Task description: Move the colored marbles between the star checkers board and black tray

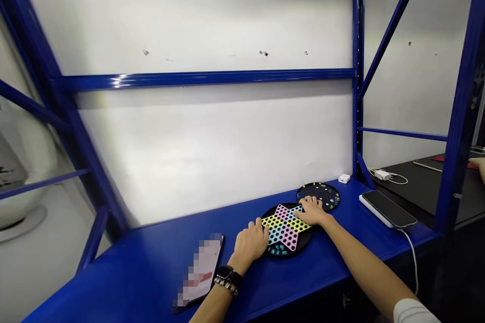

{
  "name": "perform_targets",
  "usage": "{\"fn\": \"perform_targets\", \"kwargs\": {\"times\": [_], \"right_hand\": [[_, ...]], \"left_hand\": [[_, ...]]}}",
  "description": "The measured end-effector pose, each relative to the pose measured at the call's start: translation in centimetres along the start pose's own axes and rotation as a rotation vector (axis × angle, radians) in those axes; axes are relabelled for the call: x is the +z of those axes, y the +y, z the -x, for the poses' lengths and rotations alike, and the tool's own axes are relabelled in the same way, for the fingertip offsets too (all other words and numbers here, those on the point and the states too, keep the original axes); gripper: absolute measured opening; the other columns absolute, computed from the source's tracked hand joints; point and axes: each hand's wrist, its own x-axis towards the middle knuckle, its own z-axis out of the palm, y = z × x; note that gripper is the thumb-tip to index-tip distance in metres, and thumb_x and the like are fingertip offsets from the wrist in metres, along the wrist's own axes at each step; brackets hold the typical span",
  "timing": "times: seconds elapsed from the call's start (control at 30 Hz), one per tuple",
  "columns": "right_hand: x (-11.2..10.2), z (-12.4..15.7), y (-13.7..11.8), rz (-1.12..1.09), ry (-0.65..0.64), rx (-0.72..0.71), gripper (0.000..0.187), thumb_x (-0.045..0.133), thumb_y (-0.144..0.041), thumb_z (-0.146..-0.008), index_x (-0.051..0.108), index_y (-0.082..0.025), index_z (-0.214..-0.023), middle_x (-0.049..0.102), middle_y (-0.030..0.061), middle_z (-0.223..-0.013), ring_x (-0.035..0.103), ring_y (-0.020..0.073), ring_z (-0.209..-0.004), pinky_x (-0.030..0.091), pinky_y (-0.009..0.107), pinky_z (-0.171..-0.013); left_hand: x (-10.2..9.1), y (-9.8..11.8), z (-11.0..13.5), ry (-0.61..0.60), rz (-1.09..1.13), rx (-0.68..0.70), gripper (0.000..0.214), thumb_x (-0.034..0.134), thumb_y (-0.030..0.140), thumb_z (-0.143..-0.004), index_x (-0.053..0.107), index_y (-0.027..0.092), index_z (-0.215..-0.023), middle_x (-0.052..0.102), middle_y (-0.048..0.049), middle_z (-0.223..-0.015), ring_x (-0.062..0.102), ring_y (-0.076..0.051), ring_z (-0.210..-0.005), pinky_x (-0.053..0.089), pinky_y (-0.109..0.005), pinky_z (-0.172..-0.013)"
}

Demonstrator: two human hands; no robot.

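Game board: we see a flat six-pointed star in pink, yellow and pale blue, dotted with black holes (283, 226), over a round black tray (305, 242) on the blue metal tabletop (151, 267).
Left hand (250, 240): ours is half curled at the star's left edge; we cannot tell whether it grips.
Right hand (313, 211): fingers loosely bent at the star's far right side; its grip is unclear to us too.
Behind it: a second round black tray (315, 193) holding small coloured pieces.
Left of us: a dark-edged phone, screen pixelated (200, 273).
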Motion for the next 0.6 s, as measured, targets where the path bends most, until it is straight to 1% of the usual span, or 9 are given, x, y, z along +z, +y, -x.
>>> {"fn": "perform_targets", "kwargs": {"times": [0.07, 0.2, 0.4, 0.5, 0.6], "right_hand": [[-0.03, 0.0, -0.03, -0.006, -0.002, -0.002, 0.054, 0.043, -0.061, -0.089, 0.054, -0.023, -0.127, 0.046, 0.0144, -0.136, 0.035, 0.0336, -0.129, 0.022, 0.05, -0.108], [0.03, -0.02, -0.06, -0.013, 0.003, -0.007, 0.055, 0.044, -0.06, -0.089, 0.053, -0.022, -0.128, 0.046, 0.015, -0.136, 0.035, 0.0336, -0.129, 0.021, 0.051, -0.108], [-0.15, 0.11, -0.13, -0.012, -0.01, -0.004, 0.055, 0.044, -0.059, -0.089, 0.053, -0.022, -0.129, 0.046, 0.0142, -0.137, 0.035, 0.0329, -0.129, 0.022, 0.05, -0.108], [-0.21, 0.12, -0.11, -0.011, -0.017, -0.004, 0.056, 0.044, -0.06, -0.089, 0.052, -0.022, -0.13, 0.046, 0.0141, -0.137, 0.035, 0.033, -0.129, 0.022, 0.049, -0.108], [-0.09, 0.0, -0.01, -0.014, -0.01, -0.006, 0.056, 0.044, -0.06, -0.089, 0.053, -0.022, -0.13, 0.046, 0.0142, -0.137, 0.036, 0.0332, -0.129, 0.023, 0.049, -0.108]], "left_hand": [[0.09, -0.08, -0.04, -0.02, -0.025, 0.019, 0.043, 0.023, 0.03, -0.1, 0.055, 0.011, -0.121, 0.067, -0.0212, -0.112, 0.069, -0.033, -0.099, 0.051, -0.044, -0.08], [0.14, -0.14, -0.31, -0.057, -0.029, -0.002, 0.046, 0.022, 0.03, -0.101, 0.054, 0.008, -0.124, 0.072, -0.0206, -0.102, 0.07, -0.035, -0.097, 0.052, -0.046, -0.081], [0.2, -0.38, -0.58, -0.081, -0.054, 0.097, 0.045, 0.023, 0.018, -0.097, 0.062, 0.012, -0.117, 0.071, -0.0207, -0.108, 0.07, -0.035, -0.099, 0.052, -0.049, -0.081], [0.02, -0.49, -0.58, -0.084, -0.009, 0.095, 0.044, 0.026, 0.02, -0.096, 0.067, 0.014, -0.113, 0.071, -0.0197, -0.108, 0.069, -0.034, -0.1, 0.052, -0.049, -0.083], [-0.19, -0.46, -0.53, -0.077, 0.026, 0.051, 0.045, 0.026, 0.025, -0.097, 0.07, 0.016, -0.107, 0.072, -0.0188, -0.107, 0.07, -0.033, -0.098, 0.053, -0.046, -0.082]]}}
